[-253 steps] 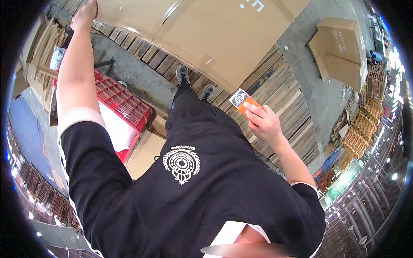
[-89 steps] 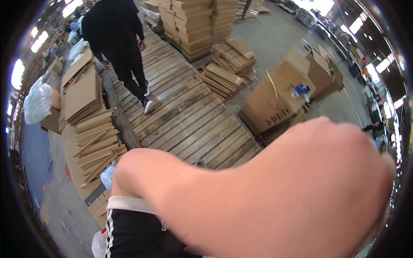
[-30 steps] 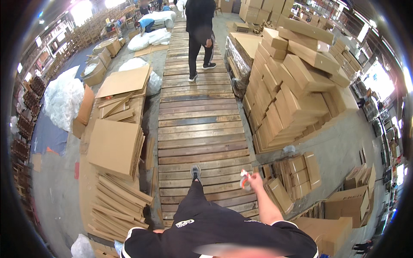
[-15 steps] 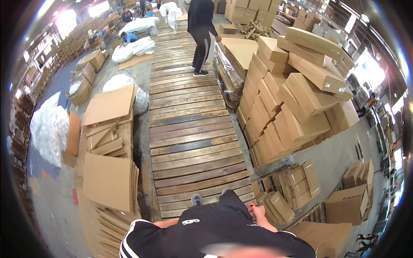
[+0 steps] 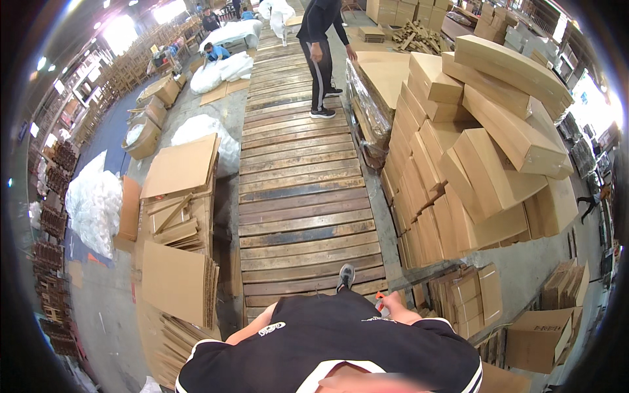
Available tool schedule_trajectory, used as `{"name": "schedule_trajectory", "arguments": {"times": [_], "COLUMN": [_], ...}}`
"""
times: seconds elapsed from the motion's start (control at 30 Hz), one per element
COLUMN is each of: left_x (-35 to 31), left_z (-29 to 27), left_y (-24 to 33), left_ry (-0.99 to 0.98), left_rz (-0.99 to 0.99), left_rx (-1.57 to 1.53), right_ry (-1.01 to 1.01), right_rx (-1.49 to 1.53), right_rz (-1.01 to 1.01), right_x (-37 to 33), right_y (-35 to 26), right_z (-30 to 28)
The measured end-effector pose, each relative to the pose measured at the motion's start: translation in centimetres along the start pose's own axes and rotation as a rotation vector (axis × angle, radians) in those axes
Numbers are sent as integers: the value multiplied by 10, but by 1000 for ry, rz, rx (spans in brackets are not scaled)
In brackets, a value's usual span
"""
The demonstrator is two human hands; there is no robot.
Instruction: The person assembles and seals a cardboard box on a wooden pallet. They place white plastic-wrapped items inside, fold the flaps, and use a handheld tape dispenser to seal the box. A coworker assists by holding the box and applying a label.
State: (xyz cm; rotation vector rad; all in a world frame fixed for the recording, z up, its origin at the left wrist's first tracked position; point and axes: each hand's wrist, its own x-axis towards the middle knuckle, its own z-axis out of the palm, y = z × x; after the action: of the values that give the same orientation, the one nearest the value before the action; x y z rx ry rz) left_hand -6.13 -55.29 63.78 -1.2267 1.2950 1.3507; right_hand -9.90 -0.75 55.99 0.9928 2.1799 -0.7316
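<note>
My right hand (image 5: 392, 302) is low in front of my right side. It is closed around a small orange-red and grey tool (image 5: 380, 304), whose kind is too small to make out. My left forearm (image 5: 253, 323) comes out of its sleeve, but the hand at its end is hidden by my body. Under me runs a slatted wooden walkway (image 5: 304, 226), with my shoe (image 5: 346, 276) on it. Nearest to my right hand are bundles of flat folded cardboard (image 5: 464, 298).
To the right rises a leaning pile of long cardboard boxes (image 5: 452, 157). Flat cardboard sheets (image 5: 175, 278) are stacked on the left. Farther along, a person in dark clothes (image 5: 319, 56) stands beside a film-wrapped pallet stack (image 5: 372, 105). White plastic bundles (image 5: 95, 203) lie far left.
I have stepped forward along the walkway, and one shoe now shows farther out. The view has shifted. My right hand keeps hold of the tool. The person ahead has changed stance.
</note>
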Motion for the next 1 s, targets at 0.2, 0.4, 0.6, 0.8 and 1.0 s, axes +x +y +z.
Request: {"name": "schedule_trajectory", "arguments": {"times": [0.2, 0.4, 0.6, 0.8, 1.0], "left_x": [9, -35, -41, -65, -139], "left_z": [80, 189, 203, 163, 169], "left_y": [138, 240, 336, 493, 642], "left_ry": [392, -150, -269, -345, -769], "left_rz": [371, 557, 585, 745, 630], "left_rx": [468, 1023, 1459, 1252, 1086], "right_ry": [-7, -16, -13, -68, 26], "right_rx": [57, 279, -35, 70, -34], "right_rz": [-204, -242, -176, -38, 71], "right_x": [122, 168, 161, 128, 208], "right_y": [-117, -206, -213, -223, -301], "right_z": [-97, -131, -76, -100, -173]}}
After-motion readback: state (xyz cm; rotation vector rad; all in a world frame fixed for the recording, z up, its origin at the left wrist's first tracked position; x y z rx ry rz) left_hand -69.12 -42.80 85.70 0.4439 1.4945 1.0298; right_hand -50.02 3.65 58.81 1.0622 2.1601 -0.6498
